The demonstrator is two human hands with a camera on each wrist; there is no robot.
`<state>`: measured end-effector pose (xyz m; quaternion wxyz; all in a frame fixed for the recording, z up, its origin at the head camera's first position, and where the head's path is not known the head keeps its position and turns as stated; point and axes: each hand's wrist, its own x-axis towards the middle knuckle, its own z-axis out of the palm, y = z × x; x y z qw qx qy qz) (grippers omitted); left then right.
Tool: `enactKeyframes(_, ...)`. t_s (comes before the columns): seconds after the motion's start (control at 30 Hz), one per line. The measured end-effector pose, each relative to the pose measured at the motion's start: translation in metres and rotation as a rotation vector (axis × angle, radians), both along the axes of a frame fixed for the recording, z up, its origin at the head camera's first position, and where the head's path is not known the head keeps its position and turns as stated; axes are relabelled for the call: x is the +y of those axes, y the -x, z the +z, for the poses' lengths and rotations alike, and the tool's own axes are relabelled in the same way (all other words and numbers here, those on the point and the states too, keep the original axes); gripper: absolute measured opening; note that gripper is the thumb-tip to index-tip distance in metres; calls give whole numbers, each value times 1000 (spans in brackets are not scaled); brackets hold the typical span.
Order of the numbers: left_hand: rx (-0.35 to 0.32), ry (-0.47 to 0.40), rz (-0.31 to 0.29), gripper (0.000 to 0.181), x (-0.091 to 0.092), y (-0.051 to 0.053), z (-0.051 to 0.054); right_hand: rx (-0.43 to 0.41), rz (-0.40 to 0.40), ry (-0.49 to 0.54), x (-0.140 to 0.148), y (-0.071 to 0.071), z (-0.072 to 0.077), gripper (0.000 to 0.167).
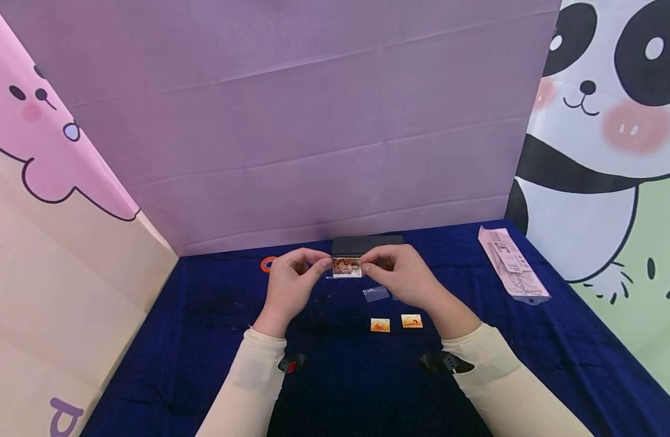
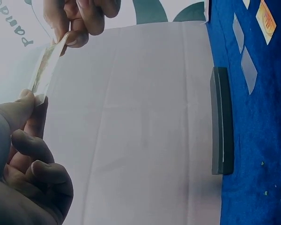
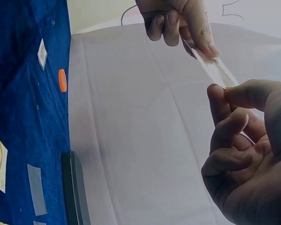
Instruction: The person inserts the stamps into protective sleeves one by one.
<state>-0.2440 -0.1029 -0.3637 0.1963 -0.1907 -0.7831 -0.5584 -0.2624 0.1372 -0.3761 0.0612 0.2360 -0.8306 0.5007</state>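
Observation:
Both hands hold up a small reddish-brown picture stamp (image 1: pixel 346 267) in what looks like a clear sleeve, raised above the table. My left hand (image 1: pixel 292 280) pinches its left end between thumb and index finger. At the other end, my right hand (image 1: pixel 403 273) pinches it the same way. In the left wrist view the sleeved stamp (image 2: pixel 46 68) appears nearly edge-on. Two orange-yellow stamps, one on the left (image 1: pixel 380 325) and one on the right (image 1: pixel 412 321), lie on the cloth nearer me. A clear plastic sleeve (image 1: pixel 375 294) lies below the right hand, with another partly hidden.
Behind the hands lies a long dark box (image 1: pixel 368 244) against the back curtain. An orange ring (image 1: pixel 267 264), perhaps a tape roll, is beside the left hand. A pink printed packet (image 1: pixel 512 262) lies far right on the blue cloth (image 1: pixel 204 340). A small pale piece (image 3: pixel 42 55) lies near the ring.

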Motion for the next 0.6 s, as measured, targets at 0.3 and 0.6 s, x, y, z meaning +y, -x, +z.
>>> enactKeyframes(0.3, -47, 13, -10, 8, 1, -2, 2, 3, 4, 11, 0, 0, 1, 10)
enactKeyframes(0.6, -37, 24, -29, 9, 0, 1, 0, 7, 10, 14, 1, 3, -2, 8)
